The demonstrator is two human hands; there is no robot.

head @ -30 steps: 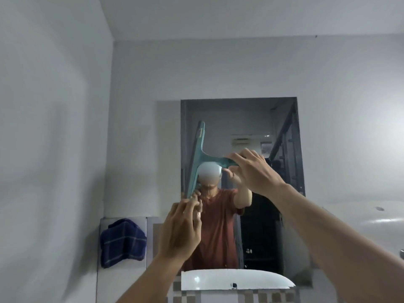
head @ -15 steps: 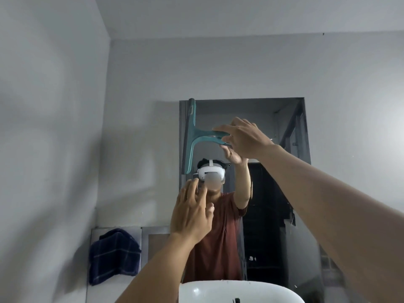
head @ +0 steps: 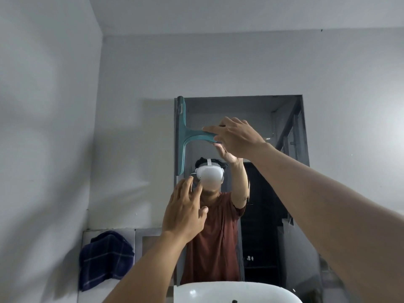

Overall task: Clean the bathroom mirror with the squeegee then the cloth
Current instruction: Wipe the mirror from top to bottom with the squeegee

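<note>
Right hand (head: 237,138) pinching teal T-shaped squeegee (head: 181,136) on mirror (head: 258,110), left hand (head: 185,212) fingers spread, empty

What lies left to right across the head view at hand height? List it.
blue checked cloth → left hand → teal squeegee blade → right hand on its handle → mirror right edge.

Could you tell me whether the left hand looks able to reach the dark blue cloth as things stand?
Probably yes: the left hand is empty and raised before the mirror, and nothing lies between it and the cloth hanging lower left.
</note>
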